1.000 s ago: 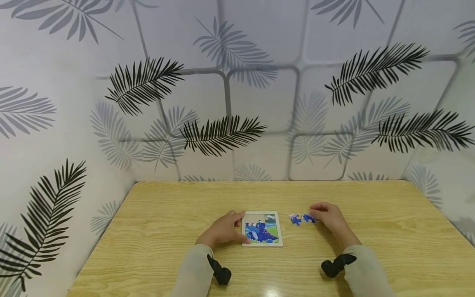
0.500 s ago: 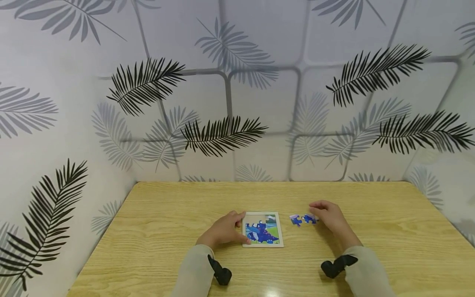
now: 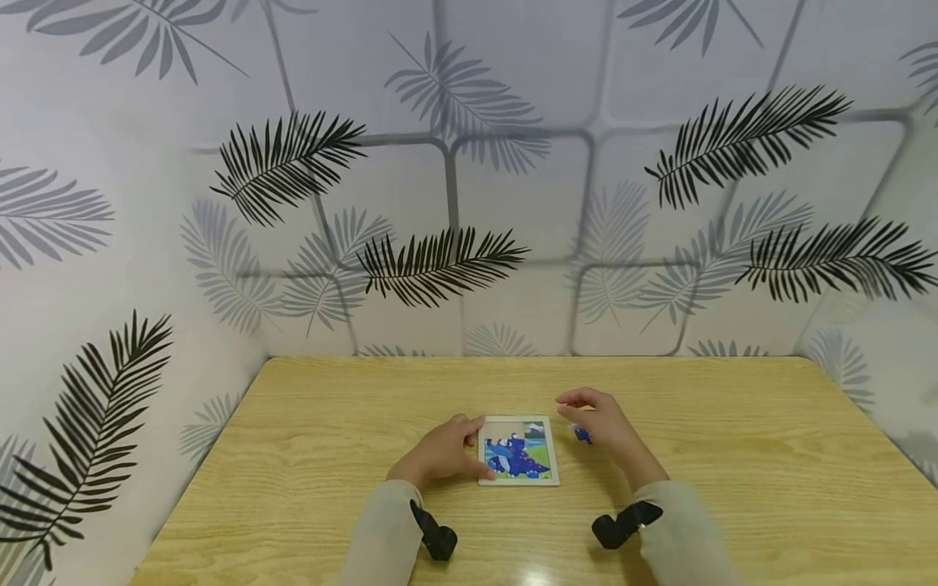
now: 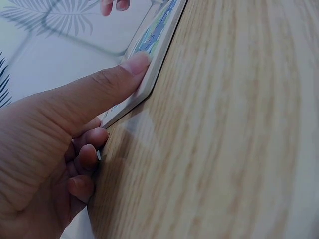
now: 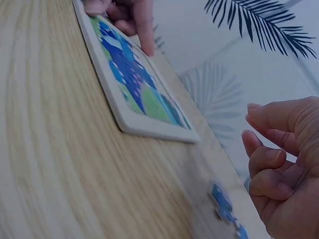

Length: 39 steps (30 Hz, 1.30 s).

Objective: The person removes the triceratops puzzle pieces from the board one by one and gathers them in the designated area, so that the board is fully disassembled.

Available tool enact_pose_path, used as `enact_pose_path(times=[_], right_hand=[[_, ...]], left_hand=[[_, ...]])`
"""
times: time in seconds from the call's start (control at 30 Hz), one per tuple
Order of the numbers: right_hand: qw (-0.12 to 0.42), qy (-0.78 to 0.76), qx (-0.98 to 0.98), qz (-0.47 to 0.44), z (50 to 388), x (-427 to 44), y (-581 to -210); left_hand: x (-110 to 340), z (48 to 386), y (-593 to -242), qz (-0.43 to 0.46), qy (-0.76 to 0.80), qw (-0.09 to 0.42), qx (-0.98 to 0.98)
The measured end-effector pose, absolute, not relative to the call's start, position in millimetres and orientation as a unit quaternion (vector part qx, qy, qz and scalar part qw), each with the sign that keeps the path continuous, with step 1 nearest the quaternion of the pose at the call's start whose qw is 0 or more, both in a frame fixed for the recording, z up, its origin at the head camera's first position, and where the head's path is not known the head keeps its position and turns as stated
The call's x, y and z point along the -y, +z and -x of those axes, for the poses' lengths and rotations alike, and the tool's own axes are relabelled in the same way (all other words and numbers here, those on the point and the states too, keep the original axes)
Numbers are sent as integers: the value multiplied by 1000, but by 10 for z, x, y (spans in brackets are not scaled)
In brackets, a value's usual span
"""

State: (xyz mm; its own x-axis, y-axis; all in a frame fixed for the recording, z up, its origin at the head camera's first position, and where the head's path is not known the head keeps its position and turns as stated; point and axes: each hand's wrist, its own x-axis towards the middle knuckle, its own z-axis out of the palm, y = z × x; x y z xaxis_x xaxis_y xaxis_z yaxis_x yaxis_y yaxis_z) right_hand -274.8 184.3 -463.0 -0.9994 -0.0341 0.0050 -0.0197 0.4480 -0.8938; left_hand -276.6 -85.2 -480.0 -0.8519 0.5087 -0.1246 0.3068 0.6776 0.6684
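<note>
The puzzle tray (image 3: 554,464) is a white-rimmed square with a blue dinosaur picture (image 3: 522,465); bare backing shows at its upper left. My left hand (image 3: 440,452) grips the tray's left side, and its thumb (image 4: 112,87) lies over the rim in the left wrist view. Over the table to the right of the tray hovers my right hand (image 3: 602,423). Its fingers (image 5: 271,186) are loosely bent, and I see nothing between the tips. Below it, a blue puzzle piece (image 3: 582,434) lies on the table. In the right wrist view, another piece (image 5: 241,232) lies beside that one, cut by the frame's edge.
A light wood table (image 3: 352,407) bears everything. Behind it stands a pale wall (image 3: 513,203) patterned with grey and black leaves. Each sleeved wrist carries a black camera mount, the left one (image 3: 437,541) and the right one (image 3: 619,526).
My right hand has shifted left from above the right-hand piece to near the tray's upper right corner, hiding part of the pieces. My left hand and the tray have stayed put.
</note>
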Motion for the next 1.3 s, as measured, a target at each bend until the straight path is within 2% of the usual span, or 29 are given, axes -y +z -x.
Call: enact_pose_path(times=[0.47,0.87,1.3], right_hand=[[32,-495,-868,-25,2706,-1443,-4780],[5,-448,-892,-66,2649,-1399,-4882],[-22,-402,-913,-67,2568,-1306,-4832]], left_hand=[[837,2756,-4762,-214,333,154,-905],[837,2743,-4765,-222,330,154,-905],[839,2745,-4776,-224,321,152,-908]])
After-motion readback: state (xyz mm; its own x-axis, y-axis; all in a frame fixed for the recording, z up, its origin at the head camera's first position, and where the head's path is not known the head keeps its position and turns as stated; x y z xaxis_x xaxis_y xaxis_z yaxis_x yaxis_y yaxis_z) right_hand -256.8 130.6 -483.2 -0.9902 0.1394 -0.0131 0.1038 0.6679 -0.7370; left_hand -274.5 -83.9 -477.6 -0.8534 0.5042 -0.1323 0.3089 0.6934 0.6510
